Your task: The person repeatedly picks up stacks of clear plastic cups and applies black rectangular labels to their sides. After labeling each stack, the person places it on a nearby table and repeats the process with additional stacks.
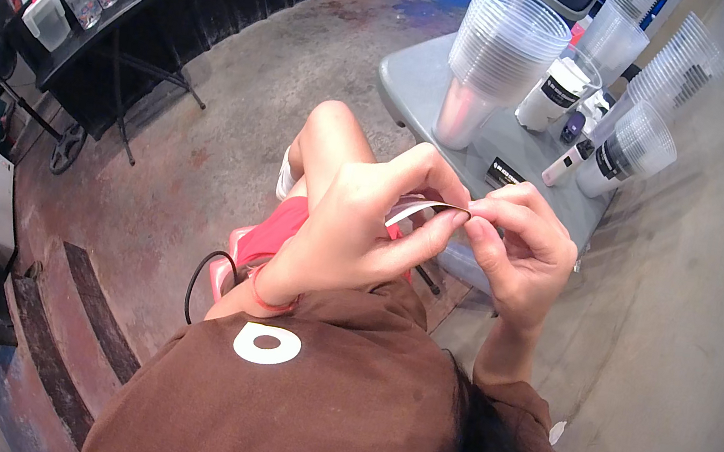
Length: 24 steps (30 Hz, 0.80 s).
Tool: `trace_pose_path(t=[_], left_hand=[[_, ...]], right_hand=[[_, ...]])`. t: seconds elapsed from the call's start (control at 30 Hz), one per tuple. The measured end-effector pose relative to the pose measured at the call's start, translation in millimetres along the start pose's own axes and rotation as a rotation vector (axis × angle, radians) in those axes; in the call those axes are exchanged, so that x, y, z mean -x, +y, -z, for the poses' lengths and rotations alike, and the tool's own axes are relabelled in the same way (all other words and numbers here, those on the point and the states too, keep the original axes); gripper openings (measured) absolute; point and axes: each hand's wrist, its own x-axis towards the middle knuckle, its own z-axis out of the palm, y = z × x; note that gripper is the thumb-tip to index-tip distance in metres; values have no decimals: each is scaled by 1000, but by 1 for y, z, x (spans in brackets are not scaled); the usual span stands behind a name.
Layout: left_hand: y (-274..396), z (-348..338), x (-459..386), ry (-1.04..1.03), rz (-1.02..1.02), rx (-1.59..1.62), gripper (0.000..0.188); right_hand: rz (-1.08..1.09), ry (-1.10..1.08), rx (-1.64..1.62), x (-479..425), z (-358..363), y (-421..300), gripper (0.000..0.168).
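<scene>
My left hand pinches a thin, bent sticker or card between thumb and forefinger. Its pale underside faces me, and a dark edge shows at the fingertips. The thumb and forefinger of my right hand close on the right end of the same piece. Just beyond the hands, a black label with white print lies at the edge of a grey plastic table. A tall stack of transparent plastic cups stands there, with a labelled cup behind it.
More cup stacks and a nested group with a black label line the wall side. A pink-and-black device stands near a small purple object. Across the concrete floor, a black table bears plastic containers.
</scene>
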Motion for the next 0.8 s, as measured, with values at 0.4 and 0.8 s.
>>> trace_pose_path(t=[0.4,0.8], left_hand=[[2,0,4,90,55,86,12],[8,5,3,10,-10,-25,14]], right_hand=[[70,32,92,-1,-5,-12,18],[239,47,340,0,-5,-15,21]])
